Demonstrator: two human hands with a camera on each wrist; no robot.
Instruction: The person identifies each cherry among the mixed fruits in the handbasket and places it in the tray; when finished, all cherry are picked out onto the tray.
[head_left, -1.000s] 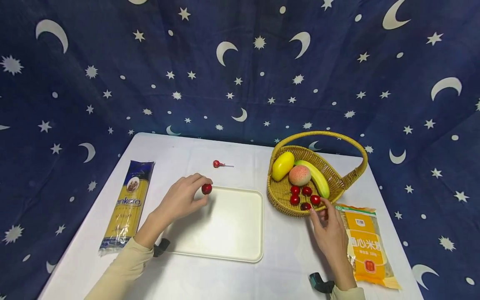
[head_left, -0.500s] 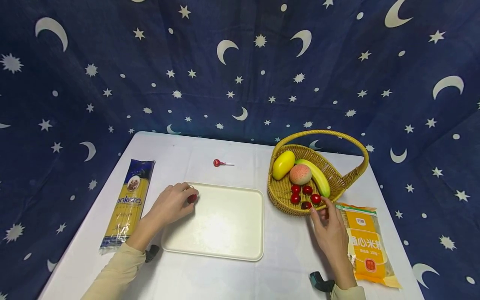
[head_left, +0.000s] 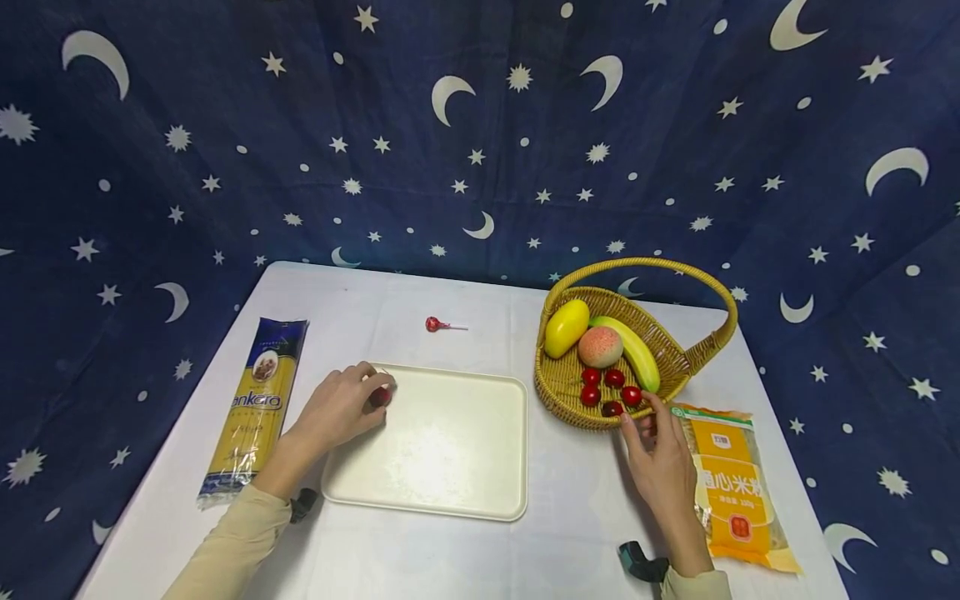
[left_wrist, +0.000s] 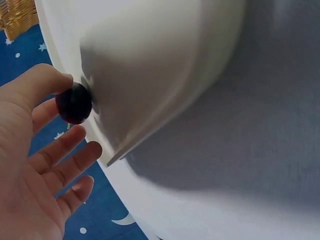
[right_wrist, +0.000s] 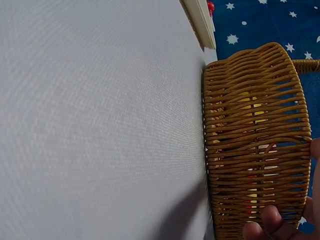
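My left hand (head_left: pixel 341 408) pinches a dark red cherry (head_left: pixel 380 397) between thumb and fingertips, over the far left corner of the cream tray (head_left: pixel 450 450). In the left wrist view the cherry (left_wrist: pixel 74 103) looks nearly black, close over the tray's surface (left_wrist: pixel 145 75), with the other fingers spread loosely. At the right, my right hand (head_left: pixel 663 467) holds the near rim of a wicker basket (head_left: pixel 566 412); its fingertips (right_wrist: pixel 271 216) lie along the basket's outer wall (right_wrist: pixel 255 165). Several red cherries (head_left: pixel 590 395) lie inside, near that rim.
The basket also holds a yellow mango (head_left: pixel 567 328), a peach (head_left: pixel 600 347) and a banana (head_left: pixel 633 354) under its arched handle (head_left: pixel 645 262). Behind the tray lies a red lollipop (head_left: pixel 432 324). A spaghetti packet (head_left: pixel 255 417) is at left, an orange-labelled packet (head_left: pixel 738 492) at right.
My left hand has moved left and nearer with the cherry, from above the tray's far edge to its far left corner. My right hand has stayed at the basket rim.
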